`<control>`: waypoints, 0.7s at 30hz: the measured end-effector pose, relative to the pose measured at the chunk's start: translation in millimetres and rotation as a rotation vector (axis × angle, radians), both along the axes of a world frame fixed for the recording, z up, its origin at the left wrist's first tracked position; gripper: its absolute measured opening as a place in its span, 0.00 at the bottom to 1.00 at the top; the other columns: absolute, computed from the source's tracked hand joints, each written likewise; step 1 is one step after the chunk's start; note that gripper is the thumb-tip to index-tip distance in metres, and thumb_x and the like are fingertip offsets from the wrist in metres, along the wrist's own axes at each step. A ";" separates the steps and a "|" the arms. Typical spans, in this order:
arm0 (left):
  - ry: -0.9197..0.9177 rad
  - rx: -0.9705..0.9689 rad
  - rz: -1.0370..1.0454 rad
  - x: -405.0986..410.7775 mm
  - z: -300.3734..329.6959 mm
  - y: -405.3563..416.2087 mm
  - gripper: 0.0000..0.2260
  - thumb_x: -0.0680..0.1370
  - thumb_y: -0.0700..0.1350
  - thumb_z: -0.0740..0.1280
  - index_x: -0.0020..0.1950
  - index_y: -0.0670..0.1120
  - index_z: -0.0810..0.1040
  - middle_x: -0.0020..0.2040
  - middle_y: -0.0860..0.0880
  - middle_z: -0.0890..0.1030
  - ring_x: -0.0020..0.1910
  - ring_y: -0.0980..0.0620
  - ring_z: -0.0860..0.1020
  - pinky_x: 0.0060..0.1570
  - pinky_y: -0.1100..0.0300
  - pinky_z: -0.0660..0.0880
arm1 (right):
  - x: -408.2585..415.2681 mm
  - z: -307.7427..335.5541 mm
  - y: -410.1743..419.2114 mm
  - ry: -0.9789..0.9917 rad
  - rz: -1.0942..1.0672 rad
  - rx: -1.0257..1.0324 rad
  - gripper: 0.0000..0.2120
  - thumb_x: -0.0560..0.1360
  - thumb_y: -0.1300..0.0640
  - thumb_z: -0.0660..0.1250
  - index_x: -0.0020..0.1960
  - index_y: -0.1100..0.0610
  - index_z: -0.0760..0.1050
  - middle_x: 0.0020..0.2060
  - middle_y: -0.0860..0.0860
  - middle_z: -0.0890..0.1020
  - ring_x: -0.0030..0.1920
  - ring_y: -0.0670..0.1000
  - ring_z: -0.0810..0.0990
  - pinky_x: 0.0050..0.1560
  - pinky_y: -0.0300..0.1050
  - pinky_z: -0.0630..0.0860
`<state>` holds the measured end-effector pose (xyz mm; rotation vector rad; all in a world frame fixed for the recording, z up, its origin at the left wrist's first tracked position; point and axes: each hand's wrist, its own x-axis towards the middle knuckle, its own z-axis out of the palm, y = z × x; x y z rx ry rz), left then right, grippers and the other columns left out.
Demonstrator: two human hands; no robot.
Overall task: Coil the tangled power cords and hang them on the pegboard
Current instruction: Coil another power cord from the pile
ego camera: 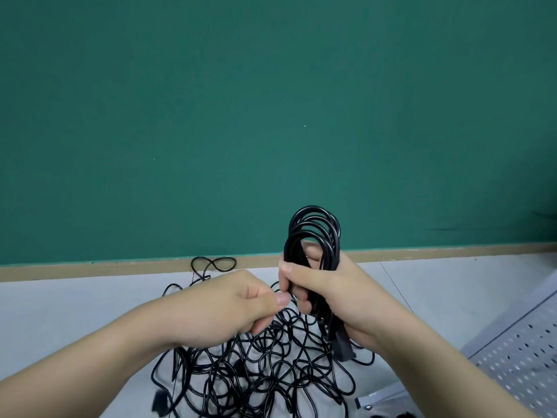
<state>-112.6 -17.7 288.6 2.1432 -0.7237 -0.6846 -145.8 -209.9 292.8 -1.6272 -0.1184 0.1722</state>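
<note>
Gripping an upright coiled cord (313,233), the right hand (328,291) meets the fisted, cord-pinching left hand (241,306).

The place was a workshop-like room: a green wall (271,101), grey floor (75,303) and metal pegboard (524,357).

Coiled cord (313,233): black sheath, smooth and glossy, looks like plastic or rubber. Tangled cords (265,360): same glossy black sheath. Plug (342,346): matt black moulded plastic. Pegboard (524,357): pale grey perforated sheet, metal by its look, smooth, slight sheen. Floor (75,309): light grey, smooth, matt. Wall (271,101): green, matt. Skirting strip (120,268): tan, matt.
</note>
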 end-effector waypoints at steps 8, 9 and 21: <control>0.005 -0.052 -0.004 -5.7 3.9 -11.6 0.25 0.84 0.61 0.58 0.32 0.50 0.74 0.24 0.56 0.67 0.25 0.54 0.61 0.29 0.58 0.60 | 1.2 0.1 7.3 0.037 -0.049 0.307 0.10 0.73 0.56 0.72 0.41 0.58 0.72 0.31 0.53 0.73 0.38 0.54 0.75 0.41 0.44 0.73; 0.003 -0.053 0.001 -6.8 4.4 -13.8 0.25 0.84 0.61 0.57 0.31 0.50 0.74 0.24 0.56 0.67 0.25 0.54 0.62 0.28 0.59 0.61 | 1.1 0.8 7.6 0.052 -0.051 0.382 0.09 0.73 0.57 0.72 0.44 0.59 0.73 0.31 0.52 0.71 0.36 0.52 0.75 0.39 0.43 0.74; -0.220 -0.007 0.046 3.9 1.2 -7.0 0.22 0.82 0.61 0.64 0.35 0.46 0.73 0.31 0.50 0.66 0.29 0.53 0.62 0.31 0.59 0.61 | 18.3 14.8 -29.8 0.060 -0.315 0.549 0.10 0.80 0.66 0.65 0.42 0.56 0.72 0.31 0.49 0.65 0.28 0.46 0.64 0.30 0.39 0.71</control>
